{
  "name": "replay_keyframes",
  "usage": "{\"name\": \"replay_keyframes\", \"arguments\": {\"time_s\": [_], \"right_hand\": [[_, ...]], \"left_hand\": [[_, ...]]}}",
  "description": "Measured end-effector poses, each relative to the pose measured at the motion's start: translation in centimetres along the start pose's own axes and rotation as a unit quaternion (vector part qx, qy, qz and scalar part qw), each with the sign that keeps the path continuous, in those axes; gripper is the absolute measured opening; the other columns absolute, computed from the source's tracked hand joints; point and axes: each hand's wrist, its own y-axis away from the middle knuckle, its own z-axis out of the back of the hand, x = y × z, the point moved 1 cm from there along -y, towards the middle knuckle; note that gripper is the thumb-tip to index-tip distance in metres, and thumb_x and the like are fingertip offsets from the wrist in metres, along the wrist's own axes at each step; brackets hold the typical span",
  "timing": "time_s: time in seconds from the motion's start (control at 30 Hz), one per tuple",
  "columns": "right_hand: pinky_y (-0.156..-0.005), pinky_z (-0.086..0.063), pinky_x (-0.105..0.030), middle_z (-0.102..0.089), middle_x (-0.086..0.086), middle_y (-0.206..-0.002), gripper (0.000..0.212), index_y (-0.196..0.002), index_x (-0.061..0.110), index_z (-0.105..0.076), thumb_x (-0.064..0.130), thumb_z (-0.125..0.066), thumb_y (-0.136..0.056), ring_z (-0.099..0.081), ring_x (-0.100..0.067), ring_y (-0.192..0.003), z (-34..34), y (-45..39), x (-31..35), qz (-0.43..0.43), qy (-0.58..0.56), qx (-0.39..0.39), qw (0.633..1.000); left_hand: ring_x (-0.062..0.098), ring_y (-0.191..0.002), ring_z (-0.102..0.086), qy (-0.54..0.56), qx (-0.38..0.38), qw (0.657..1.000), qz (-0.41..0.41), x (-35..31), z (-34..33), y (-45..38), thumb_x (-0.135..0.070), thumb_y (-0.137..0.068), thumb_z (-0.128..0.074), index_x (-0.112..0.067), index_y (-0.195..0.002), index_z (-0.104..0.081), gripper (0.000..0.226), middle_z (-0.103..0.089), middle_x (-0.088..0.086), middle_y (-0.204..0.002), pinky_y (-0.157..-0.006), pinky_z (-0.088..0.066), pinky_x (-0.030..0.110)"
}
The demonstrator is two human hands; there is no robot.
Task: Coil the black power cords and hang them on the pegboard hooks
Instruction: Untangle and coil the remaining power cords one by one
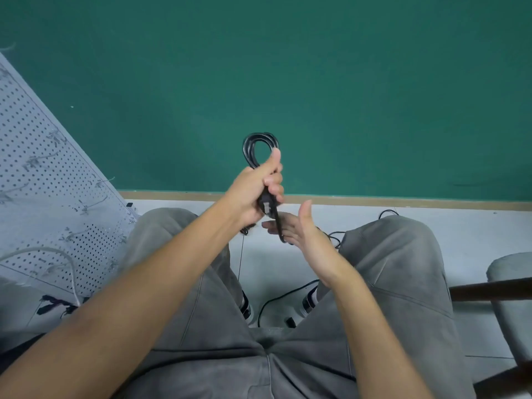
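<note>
Left hand [253,194] at frame centre, grip closed tight around a coiled black power cord [259,148]; the loop stands above the fist against the green wall [316,82], plug end hanging below the fingers. Right hand [299,228] just beneath, palm flat and fingers straight, grip fully open, the dangling end of the cord crossing its fingers. White pegboard [43,174] with hooks leans at left of frame. Pale floor [460,234] meets the wall along a tan baseboard [403,200]. More black cord [276,298] lies loose on the floor between the grey-trousered knees [397,254]. Chair [506,289] at right edge.
</note>
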Motion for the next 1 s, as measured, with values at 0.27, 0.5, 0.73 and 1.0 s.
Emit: {"name": "replay_keyframes", "arguments": {"time_s": [0.27, 0.5, 0.73, 1.0], "right_hand": [[-0.095, -0.042, -0.03, -0.073, 0.014, -0.112, 0.029, -0.116, 0.042, -0.067, 0.053, -0.042, -0.106, -0.064, -0.005, -0.109, -0.1, -0.1, -1.0, -0.06, 0.157, 0.049, 0.985], [-0.072, -0.042, -0.011, -0.07, 0.01, -0.079, 0.032, -0.126, 0.017, -0.071, 0.002, -0.055, -0.102, -0.055, -0.006, -0.071, 0.2, -0.1, -0.4, 0.05, 0.147, -0.006, 0.988], [-0.082, -0.051, -0.032, -0.074, 0.006, -0.08, 0.026, -0.105, 0.029, -0.068, 0.006, -0.058, -0.101, -0.062, -0.016, -0.08, 0.5, 0.2, 1.2, 0.11, 0.079, -0.132, 0.982], [-0.059, -0.048, -0.022, -0.066, 0.001, -0.081, 0.027, -0.085, 0.021, -0.058, 0.025, -0.084, -0.084, -0.066, -0.019, -0.059, 0.0, 0.3, 1.5, 0.097, 0.08, -0.279, 0.952]], "left_hand": [[0.012, -0.041, -0.035, -0.034, -0.152, 0.981, -0.119, -2.9, 2.3, -1.9, -0.039, -0.104, -0.06, -0.019, -0.073, -0.041, 0.041, -0.033, -0.007, -0.049, -0.046, -0.035, 0.022], [0.022, -0.042, -0.045, -0.334, -0.147, 0.913, -0.182, -1.8, 5.0, -2.3, -0.032, -0.102, -0.06, -0.02, -0.071, -0.035, 0.042, -0.04, 0.001, -0.051, -0.051, -0.043, 0.03], [0.018, -0.044, -0.049, -0.382, -0.011, 0.916, -0.126, 2.1, 4.6, 0.0, -0.037, -0.106, -0.054, -0.014, -0.075, -0.043, 0.04, -0.047, 0.0, -0.052, -0.049, -0.044, 0.027], [0.02, -0.049, -0.047, -0.223, 0.114, 0.968, -0.006, 4.3, 2.9, 3.4, -0.067, -0.092, -0.049, -0.013, -0.072, -0.054, 0.058, -0.046, 0.003, -0.058, -0.053, -0.043, 0.029]]}}
